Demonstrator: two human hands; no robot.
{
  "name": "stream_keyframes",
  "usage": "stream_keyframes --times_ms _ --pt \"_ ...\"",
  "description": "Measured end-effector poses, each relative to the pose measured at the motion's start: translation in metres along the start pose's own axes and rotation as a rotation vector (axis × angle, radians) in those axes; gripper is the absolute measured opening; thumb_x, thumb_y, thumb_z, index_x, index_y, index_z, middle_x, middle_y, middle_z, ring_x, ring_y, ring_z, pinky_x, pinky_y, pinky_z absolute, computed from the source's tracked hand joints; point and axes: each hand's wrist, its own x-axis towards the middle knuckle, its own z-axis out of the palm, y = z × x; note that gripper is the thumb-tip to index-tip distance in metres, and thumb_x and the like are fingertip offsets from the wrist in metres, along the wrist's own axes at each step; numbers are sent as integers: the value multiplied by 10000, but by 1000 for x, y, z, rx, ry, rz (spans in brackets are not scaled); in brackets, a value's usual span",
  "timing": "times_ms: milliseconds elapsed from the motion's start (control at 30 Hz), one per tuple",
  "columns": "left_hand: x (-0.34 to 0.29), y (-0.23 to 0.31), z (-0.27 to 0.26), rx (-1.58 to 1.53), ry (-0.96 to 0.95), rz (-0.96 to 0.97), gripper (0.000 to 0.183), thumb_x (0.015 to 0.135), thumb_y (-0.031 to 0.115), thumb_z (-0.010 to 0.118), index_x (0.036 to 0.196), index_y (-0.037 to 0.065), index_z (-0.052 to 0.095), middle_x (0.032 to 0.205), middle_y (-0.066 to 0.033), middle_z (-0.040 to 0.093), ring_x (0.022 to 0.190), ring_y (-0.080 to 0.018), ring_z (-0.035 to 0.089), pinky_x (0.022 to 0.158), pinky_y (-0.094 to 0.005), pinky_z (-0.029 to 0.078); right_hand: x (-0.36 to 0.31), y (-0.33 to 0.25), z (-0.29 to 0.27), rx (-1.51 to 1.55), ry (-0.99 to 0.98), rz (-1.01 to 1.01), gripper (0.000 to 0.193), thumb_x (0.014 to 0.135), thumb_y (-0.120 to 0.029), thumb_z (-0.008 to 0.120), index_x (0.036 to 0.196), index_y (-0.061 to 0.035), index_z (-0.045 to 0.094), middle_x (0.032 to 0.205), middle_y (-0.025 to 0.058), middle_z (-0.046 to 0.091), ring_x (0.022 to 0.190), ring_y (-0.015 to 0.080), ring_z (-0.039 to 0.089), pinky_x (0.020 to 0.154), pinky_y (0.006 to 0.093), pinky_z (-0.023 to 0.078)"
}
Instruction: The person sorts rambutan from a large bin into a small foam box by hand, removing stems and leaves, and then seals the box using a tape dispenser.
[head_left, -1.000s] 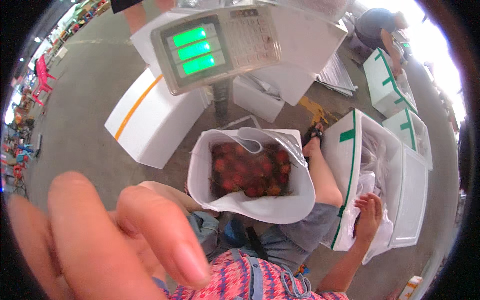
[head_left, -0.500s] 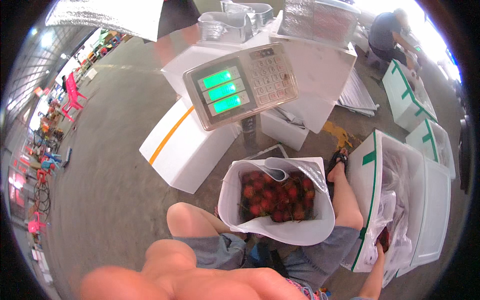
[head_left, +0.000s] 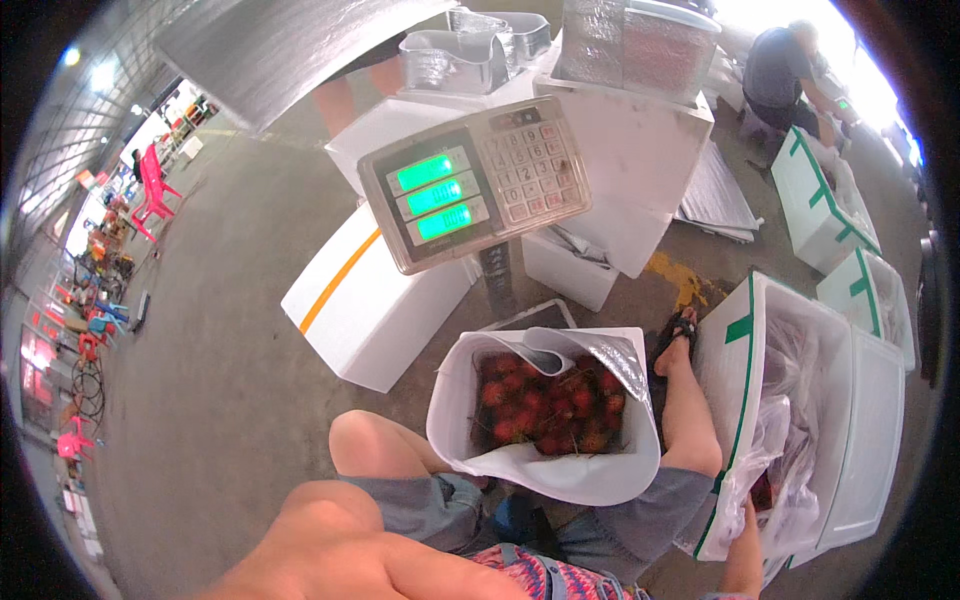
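Note:
My right hand (head_left: 748, 510) reaches down into a white foam box (head_left: 740, 415) with green tape on my right, beside crumpled clear plastic (head_left: 790, 420). Dark red fruit shows next to its fingers, which the plastic and box wall mostly hide. Close to the camera at the lower edge, my left hand and arm (head_left: 345, 555) appear as a large bare shape; its fingers cannot be made out. Between my knees stands a white foam box with a silver-lined sleeve (head_left: 545, 485). It holds many red rambutans (head_left: 545, 400) with thin stems.
A scale display (head_left: 475, 185) with lit green panels stands on a post beyond the fruit. White foam boxes (head_left: 385, 300) surround it. A silver foil sheet (head_left: 290, 60) hangs at upper left. Another person (head_left: 780, 75) sits at upper right near more foam boxes (head_left: 815, 205).
The bare shape of my left hand and arm has shifted, uncovering more patterned cloth. My right hand stays in the box at right. The foil sheet reaches further right.

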Motion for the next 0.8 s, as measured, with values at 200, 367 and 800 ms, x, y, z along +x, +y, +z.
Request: stream_keyframes --times_ms 200,367,800 --pt "-1 1 6 18 7 -10 212 848 418 687 1016 298 734 922 -30 477 874 -254 475 745 -392 420 -7 -4 10 -33 -40 -22 242 827 -207 606 998 -39 572 849 108 652 672 214 613 572 361 501" --pt "17 -23 -5 -55 -65 -24 185 848 418 692 998 322 744 871 -12 473 826 -246 477 709 -388 427 -21 39 27 37 -47 59 264 816 -187 609 1032 -46 556 862 108 650 675 215 615 569 360 504" --pt "-29 -3 -9 275 226 -177 217 875 448 653 953 260 730 860 -32 509 747 -239 529 665 -388 456 -41 0 15 -30 -166 -35 356 787 -138 616 1120 -62 514 894 107 645 684 217 620 563 357 513"
